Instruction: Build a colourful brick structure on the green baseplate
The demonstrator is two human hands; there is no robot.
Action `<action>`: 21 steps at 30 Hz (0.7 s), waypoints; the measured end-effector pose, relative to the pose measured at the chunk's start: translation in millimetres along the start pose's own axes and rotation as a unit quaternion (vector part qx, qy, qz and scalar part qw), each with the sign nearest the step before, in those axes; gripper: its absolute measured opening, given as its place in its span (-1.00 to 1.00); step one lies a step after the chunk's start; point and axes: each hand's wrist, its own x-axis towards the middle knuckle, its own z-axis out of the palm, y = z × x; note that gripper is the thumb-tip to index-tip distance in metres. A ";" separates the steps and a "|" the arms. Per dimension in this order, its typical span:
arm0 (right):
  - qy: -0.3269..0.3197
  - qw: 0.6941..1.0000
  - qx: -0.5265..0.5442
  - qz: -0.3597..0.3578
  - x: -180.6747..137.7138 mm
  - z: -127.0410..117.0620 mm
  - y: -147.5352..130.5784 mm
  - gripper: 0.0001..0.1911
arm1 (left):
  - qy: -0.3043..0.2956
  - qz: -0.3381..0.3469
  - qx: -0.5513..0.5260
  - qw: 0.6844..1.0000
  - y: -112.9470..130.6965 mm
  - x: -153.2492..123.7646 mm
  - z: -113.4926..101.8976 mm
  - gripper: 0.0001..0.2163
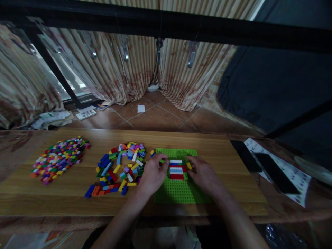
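A green studded baseplate [178,193] lies on the wooden board below my hands. On it stand striped rows of bricks: a red brick row [176,176] nearest me, with white, light blue, blue and more red beyond. My right hand [203,172] is right of these rows, its thumb and fingers closed on a yellow brick [189,166]. Over the plate's left side, my left hand [155,172] has its thumb and forefinger curled together beside the rows' left end. Whatever sits between those fingertips is too small and dark to name.
Loose larger bricks [117,168] lie in a ring left of the plate. A heap of small colourful bricks [59,157] is at the far left. Two dark phone-like slabs [276,173] rest on a printed sheet [303,180] at right. A dark bar [166,20] crosses above.
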 end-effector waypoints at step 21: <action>0.000 0.993 0.116 -0.022 0.1 -8.0 9.2 -0.65 | -0.020 0.016 0.011 1.000 -3.3 -1.0 11.6 -0.81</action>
